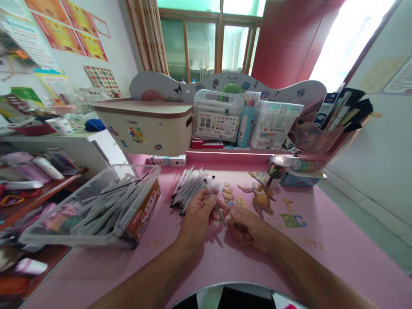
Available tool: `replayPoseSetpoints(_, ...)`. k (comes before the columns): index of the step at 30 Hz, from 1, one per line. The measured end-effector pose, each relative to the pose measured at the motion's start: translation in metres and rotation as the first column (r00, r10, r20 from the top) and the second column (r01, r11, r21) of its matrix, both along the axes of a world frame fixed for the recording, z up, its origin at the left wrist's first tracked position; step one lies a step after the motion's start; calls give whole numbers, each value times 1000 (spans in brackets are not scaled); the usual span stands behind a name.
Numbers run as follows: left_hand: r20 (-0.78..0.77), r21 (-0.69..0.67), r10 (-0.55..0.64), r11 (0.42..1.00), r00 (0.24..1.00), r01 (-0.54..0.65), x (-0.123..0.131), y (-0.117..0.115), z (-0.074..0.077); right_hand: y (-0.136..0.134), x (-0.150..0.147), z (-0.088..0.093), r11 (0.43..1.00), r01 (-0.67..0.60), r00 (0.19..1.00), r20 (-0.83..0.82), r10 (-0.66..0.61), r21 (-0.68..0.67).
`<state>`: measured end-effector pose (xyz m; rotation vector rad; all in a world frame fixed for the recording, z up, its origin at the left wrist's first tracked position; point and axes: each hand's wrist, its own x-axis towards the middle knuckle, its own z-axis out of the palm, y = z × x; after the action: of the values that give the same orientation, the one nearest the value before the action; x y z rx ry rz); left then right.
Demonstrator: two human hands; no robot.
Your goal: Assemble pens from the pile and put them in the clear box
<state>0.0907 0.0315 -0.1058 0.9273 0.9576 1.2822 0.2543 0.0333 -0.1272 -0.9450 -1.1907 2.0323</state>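
My left hand (200, 211) is closed around a slim pen (215, 203) with a clear barrel and a dark upper end. The pen tilts, its lower end pointing down towards my right hand (249, 227). That hand is closed, thumb against curled fingers, beside the pen's lower end; whether it holds anything is hidden. Just beyond my left hand lies a pile of similar clear pens (193, 188) with dark ends, on the pink desk (180, 262). To the left, a clear plastic bin (77, 238) holds many more pale, slim pens or pen parts.
A lidded beige box (148, 128), a clear marker case (219, 118) and a marker pack (275, 124) stand on the desk's back shelf. A jar of pens (277, 171) and a blue box (302, 178) sit at the right. Cluttered shelves (41, 201) flank the left side.
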Motion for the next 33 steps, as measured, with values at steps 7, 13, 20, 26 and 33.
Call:
replayPoseSetpoints(7,15,-154,-387,910,922,384,2,-3,-5,8,1,1,963,269,962,40,-270,30)
replayPoseSetpoints(13,175,-198,-377,892,910,407,3,-6,-7,10,2,-4,960,281,958,63,-281,15)
replayPoseSetpoints(20,46,-113,-215,969,976,219,8,-12,-11,15,1,-8,895,446,893,80,-443,-24)
replayPoseSetpoints(26,40,-131,-55,990,998,60,6,-9,-11,12,1,-2,922,388,914,140,-381,-21)
replayPoseSetpoints(33,39,-194,-6,981,999,13,5,-9,-11,13,1,-5,939,343,936,95,-339,-31)
